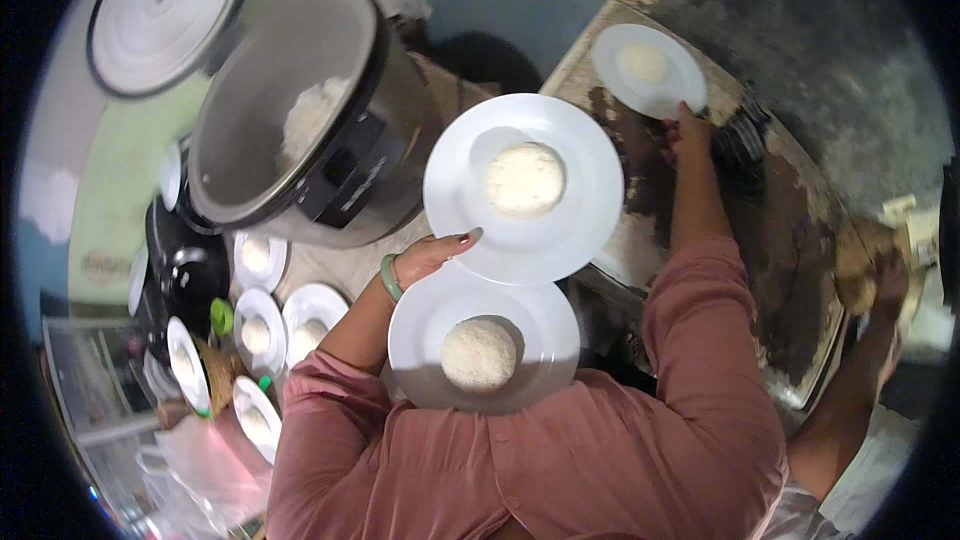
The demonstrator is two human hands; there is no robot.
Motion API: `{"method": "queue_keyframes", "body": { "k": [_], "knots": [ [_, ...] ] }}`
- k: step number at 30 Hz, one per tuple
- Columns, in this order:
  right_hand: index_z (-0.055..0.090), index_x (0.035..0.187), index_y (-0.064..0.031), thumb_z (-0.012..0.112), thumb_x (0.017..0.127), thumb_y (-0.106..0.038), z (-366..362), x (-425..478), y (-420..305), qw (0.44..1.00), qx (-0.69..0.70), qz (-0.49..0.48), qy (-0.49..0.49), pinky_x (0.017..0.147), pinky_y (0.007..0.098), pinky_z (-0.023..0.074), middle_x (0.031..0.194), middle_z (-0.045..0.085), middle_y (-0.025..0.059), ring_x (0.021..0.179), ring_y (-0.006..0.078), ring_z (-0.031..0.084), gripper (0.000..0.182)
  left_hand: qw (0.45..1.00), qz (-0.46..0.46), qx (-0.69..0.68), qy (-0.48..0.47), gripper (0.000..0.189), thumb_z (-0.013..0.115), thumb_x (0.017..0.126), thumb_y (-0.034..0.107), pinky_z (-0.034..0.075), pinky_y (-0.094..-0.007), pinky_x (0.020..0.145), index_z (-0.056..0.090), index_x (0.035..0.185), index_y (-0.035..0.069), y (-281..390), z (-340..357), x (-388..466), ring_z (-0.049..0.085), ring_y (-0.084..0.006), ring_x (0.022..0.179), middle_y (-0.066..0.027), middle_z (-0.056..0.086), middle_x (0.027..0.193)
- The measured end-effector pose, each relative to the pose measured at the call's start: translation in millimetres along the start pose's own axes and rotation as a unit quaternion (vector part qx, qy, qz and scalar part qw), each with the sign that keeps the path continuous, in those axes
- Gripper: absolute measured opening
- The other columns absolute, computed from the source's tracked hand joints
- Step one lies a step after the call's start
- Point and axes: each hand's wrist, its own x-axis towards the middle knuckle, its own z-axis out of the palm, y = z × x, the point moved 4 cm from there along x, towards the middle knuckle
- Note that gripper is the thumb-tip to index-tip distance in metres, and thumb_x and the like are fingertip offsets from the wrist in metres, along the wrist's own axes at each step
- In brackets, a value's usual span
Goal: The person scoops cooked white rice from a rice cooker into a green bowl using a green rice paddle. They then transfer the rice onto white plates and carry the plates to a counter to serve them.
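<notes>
My left hand (431, 259), with a green bangle at the wrist, grips the rim of a white plate (592, 202) that bears a round mound of rice (525, 180). Close to my body, a second white plate (420, 315) with another rice mound (478, 355) sits partly under the first; the hand's fingers are hidden beneath, so I cannot tell whether they support it too. My right hand (686, 136) reaches out to the far right and pinches the near edge of a third white plate (611, 79) with rice, over a worn tabletop (795, 240).
At the left stands a large rice cooker (360, 165), its lid (169, 15) raised and some rice (315, 116) inside. Several rice plates (259, 307) crowd the counter's left side near a plastic bag (210, 457). Another person's arm (855, 382) shows at the right edge.
</notes>
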Motion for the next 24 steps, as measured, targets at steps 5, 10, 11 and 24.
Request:
{"method": "queue_keyframes", "body": {
  "k": [5,10,11,24],
  "knots": [
    [0.049,0.115,0.0007,0.064,0.079,-0.024,-38.3,88.3,24.5,0.994,0.106,-0.012,-0.003,0.071,0.0406,0.0457,0.098,0.056,0.0160,0.080,0.0284,0.053,0.047,0.992,0.020,0.110,0.050,0.045,0.057,0.087,0.025,0.040,-0.0301,0.094,0.048,0.121,-0.003,-10.0,-7.0,-6.2,0.052,-0.0168,0.108,-0.0108,0.054,0.119],
    [0.048,0.121,-0.0012,0.061,0.070,0.001,-167.3,89.9,24.6,0.887,-0.318,-0.333,0.002,0.072,0.0334,0.0499,0.101,0.059,0.0164,0.088,0.0267,0.060,0.053,0.994,0.066,0.082,0.001,0.045,0.057,0.087,0.027,0.040,-0.0286,0.094,0.050,0.120,-0.003,-31.5,-6.6,-19.7,0.052,-0.0139,0.105,-0.0082,0.057,0.116],
    [0.048,0.121,-0.0003,0.059,0.073,-0.003,-157.5,65.6,30.8,0.912,-0.257,-0.318,0.025,0.073,0.0335,0.0496,0.103,0.058,0.0165,0.090,0.0266,0.059,0.048,0.997,0.062,0.046,-0.003,0.045,0.056,0.088,0.027,0.039,-0.0285,0.094,0.050,0.120,-0.003,-48.9,-13.8,-26.5,0.052,-0.0136,0.106,-0.0080,0.057,0.116],
    [0.039,0.123,0.0121,0.048,0.086,-0.024,-18.6,-324.8,12.1,0.961,-0.001,-0.170,-0.218,0.099,0.0399,0.0345,0.126,0.045,0.0213,0.113,0.0331,0.047,0.053,0.888,0.391,0.006,0.242,0.045,0.053,0.089,0.026,0.035,-0.0290,0.098,0.048,0.121,-0.005,-158.4,23.8,-269.5,0.048,-0.0145,0.109,-0.0073,0.052,0.122]
  ]
}}
